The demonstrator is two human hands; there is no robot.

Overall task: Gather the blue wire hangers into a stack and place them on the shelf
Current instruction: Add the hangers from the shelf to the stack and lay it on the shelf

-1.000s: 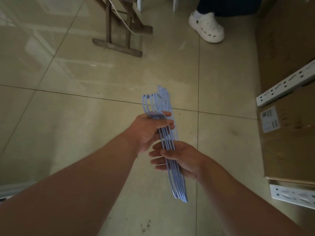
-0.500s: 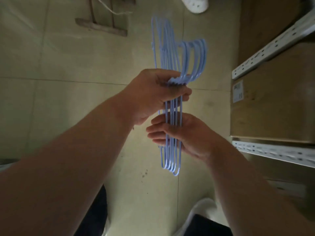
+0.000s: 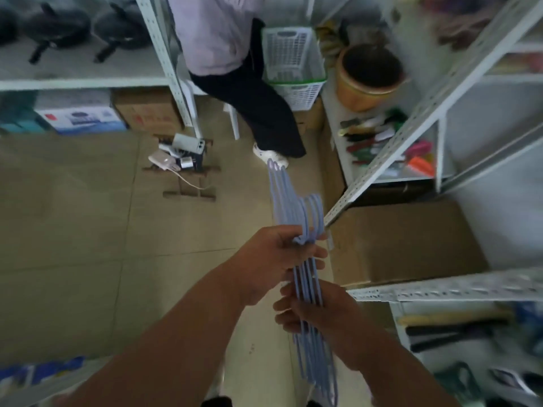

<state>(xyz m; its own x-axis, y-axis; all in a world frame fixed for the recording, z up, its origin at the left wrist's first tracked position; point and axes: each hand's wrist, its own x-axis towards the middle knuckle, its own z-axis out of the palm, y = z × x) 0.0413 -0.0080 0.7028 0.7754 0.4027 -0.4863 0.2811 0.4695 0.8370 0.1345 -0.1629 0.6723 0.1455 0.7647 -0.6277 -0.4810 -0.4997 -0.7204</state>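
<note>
A bunch of several blue wire hangers [image 3: 286,201] is held edge-on in front of me, hooks pointing right near the shelf post. My left hand [image 3: 270,259] is closed around the bunch at the hook necks. My right hand [image 3: 320,315] grips the same bunch lower down, with the hangers' lower ends sticking out below it toward me. The white metal shelf [image 3: 411,121] stands just to the right of the hangers, its slotted post almost touching the hooks.
A cardboard box [image 3: 411,239] fills the shelf's bottom level on the right. Another person [image 3: 249,92] stands ahead beside a white basket [image 3: 291,63] and an orange pot [image 3: 367,74]. A low wooden stand [image 3: 185,165] with chargers sits on the tiled floor. More shelving [image 3: 88,80] is at left.
My view has lifted from the floor to the shelves and the other person. Both hands keep hold of the hanger bunch, now closer to the right shelf post.
</note>
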